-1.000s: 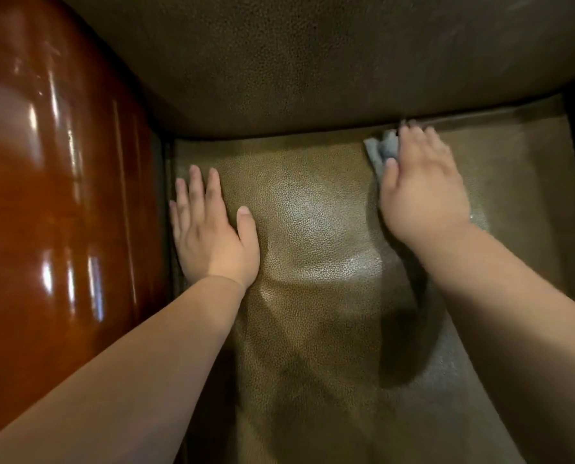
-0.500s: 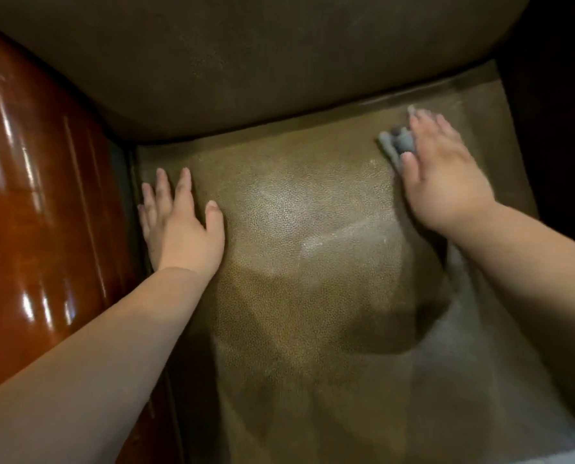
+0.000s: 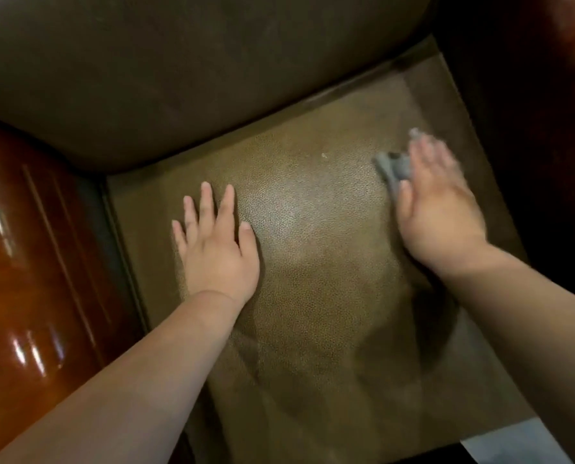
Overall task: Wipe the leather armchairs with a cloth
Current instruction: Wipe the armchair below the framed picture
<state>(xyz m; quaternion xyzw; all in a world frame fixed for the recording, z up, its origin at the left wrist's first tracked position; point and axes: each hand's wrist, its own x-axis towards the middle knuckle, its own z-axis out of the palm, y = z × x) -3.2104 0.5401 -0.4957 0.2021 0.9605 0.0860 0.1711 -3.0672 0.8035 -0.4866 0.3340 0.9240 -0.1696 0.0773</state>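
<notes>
Setting: a brown leather armchair seen from above, its pebbled seat cushion filling the middle of the view; light glints off the grain near the centre
Backrest: a darker padded leather back bulges over the far edge of the seat
Armrests: a glossy reddish wooden arm runs along the left side; a second one shows dimly at the upper right corner
Left hand: the left hand lies palm down on the left part of the seat, fingers straight and slightly fanned, holding nothing
Right hand: the right hand, blurred, presses flat on the right part of the seat with straight fingers close together
Cloth: a grey cloth sits bunched under the right hand's fingers, against the leather; only its left edge shows beside the thumb
Foreground: both bare forearms reach in from the bottom; a pale patch shows past the seat's front right corner
</notes>
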